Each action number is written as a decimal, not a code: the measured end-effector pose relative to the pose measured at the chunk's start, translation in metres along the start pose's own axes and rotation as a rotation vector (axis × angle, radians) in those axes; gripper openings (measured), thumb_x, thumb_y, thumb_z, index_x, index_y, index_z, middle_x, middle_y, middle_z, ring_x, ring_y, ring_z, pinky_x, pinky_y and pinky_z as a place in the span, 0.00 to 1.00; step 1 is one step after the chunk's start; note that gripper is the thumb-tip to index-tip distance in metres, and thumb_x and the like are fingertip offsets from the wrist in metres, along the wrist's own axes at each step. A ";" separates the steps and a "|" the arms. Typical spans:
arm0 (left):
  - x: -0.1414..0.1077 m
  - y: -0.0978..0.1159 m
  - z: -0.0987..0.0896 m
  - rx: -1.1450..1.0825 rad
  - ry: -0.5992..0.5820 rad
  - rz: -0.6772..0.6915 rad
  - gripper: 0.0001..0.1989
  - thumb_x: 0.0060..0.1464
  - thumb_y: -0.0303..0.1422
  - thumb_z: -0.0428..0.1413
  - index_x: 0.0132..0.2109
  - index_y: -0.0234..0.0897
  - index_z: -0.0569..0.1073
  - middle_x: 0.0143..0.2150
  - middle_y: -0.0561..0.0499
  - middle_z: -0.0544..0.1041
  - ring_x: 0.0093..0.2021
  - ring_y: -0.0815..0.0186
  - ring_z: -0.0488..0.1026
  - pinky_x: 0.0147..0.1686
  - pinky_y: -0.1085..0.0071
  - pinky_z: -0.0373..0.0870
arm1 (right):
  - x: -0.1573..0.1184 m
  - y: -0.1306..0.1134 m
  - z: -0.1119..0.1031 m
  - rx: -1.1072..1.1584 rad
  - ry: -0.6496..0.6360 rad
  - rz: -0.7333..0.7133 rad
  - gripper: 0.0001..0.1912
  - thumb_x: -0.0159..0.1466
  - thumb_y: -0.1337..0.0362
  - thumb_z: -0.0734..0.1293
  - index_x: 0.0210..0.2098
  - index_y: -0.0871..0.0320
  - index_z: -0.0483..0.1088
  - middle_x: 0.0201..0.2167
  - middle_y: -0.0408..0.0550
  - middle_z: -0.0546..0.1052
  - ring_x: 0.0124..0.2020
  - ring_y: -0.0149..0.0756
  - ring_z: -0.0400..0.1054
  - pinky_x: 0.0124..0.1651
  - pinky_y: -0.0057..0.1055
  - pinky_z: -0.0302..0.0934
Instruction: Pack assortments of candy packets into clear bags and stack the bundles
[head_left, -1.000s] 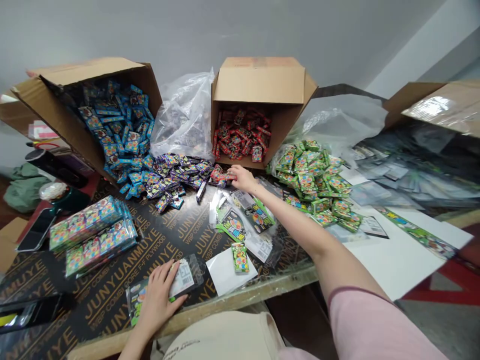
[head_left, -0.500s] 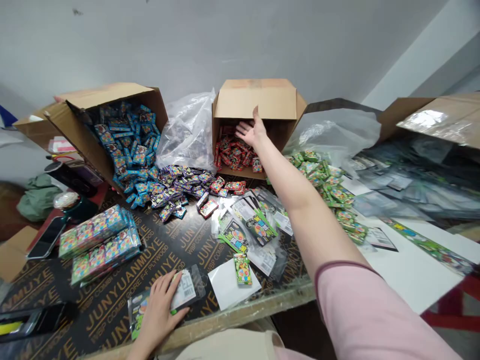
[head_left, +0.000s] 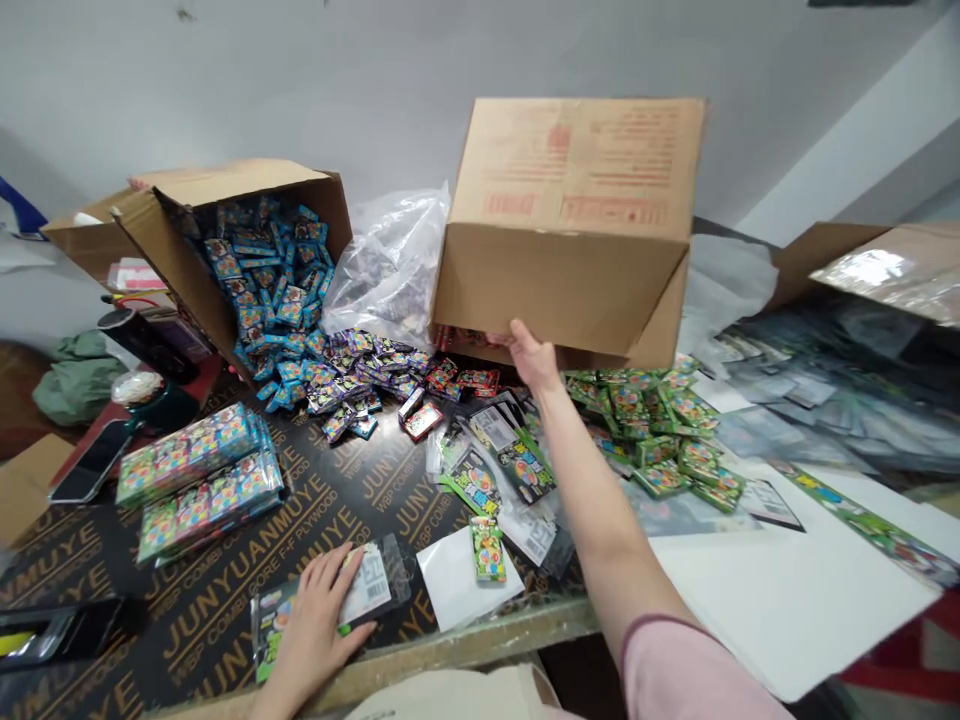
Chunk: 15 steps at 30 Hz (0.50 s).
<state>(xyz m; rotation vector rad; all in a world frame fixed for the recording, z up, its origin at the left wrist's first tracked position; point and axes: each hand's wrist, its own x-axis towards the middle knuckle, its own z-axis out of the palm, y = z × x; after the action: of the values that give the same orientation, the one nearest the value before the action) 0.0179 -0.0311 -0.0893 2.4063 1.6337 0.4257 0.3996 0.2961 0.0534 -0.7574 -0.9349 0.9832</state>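
Note:
My right hand reaches far forward and grips the flap of a cardboard box, thumb on the outside and fingers hidden beneath. That box is tipped up toward me; a few small red packets show under its edge. Close to the table's front edge, my left hand lies flat with fingers stretched over a clear printed bag with a black and green card. Right of it, a green packet rests on a white card. Beyond lie more printed bags.
Blue packets spill from a tilted carton at the left. Purple packets and a plastic bag lie beside them. Green packets and white sheets lie right. Wrapped packs, a phone stand left.
My right hand has gone from open at the box's mouth to holding its flap. The box has risen and tipped toward me. My left hand stays put.

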 end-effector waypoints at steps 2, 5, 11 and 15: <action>0.000 0.000 -0.002 0.011 -0.001 0.001 0.38 0.50 0.39 0.61 0.67 0.45 0.58 0.63 0.44 0.66 0.60 0.51 0.64 0.58 0.53 0.62 | -0.021 0.018 -0.002 0.004 -0.019 0.050 0.23 0.44 0.47 0.77 0.30 0.54 0.71 0.26 0.40 0.80 0.25 0.39 0.76 0.37 0.41 0.76; 0.002 0.001 -0.006 0.020 -0.021 0.010 0.38 0.51 0.40 0.60 0.67 0.44 0.59 0.63 0.43 0.66 0.60 0.51 0.64 0.59 0.52 0.62 | -0.012 0.028 0.001 0.029 0.013 0.052 0.23 0.45 0.46 0.77 0.30 0.54 0.71 0.23 0.38 0.78 0.24 0.37 0.76 0.33 0.36 0.76; 0.003 0.001 -0.009 0.027 -0.033 0.027 0.37 0.52 0.42 0.59 0.67 0.42 0.58 0.64 0.41 0.65 0.60 0.50 0.63 0.59 0.51 0.61 | 0.065 0.016 0.006 -0.029 0.080 0.010 0.22 0.51 0.45 0.73 0.32 0.56 0.70 0.30 0.43 0.79 0.33 0.36 0.77 0.35 0.33 0.74; 0.004 0.002 -0.012 0.021 -0.047 0.031 0.37 0.53 0.42 0.59 0.67 0.41 0.58 0.64 0.40 0.65 0.60 0.50 0.63 0.59 0.51 0.60 | 0.061 0.022 0.005 -0.264 -0.071 0.013 0.28 0.52 0.40 0.70 0.41 0.55 0.70 0.43 0.48 0.79 0.45 0.40 0.75 0.48 0.41 0.71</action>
<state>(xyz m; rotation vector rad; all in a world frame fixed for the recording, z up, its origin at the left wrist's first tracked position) 0.0172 -0.0283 -0.0772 2.4400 1.5911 0.3557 0.4031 0.3614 0.0548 -0.9549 -1.1371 0.9121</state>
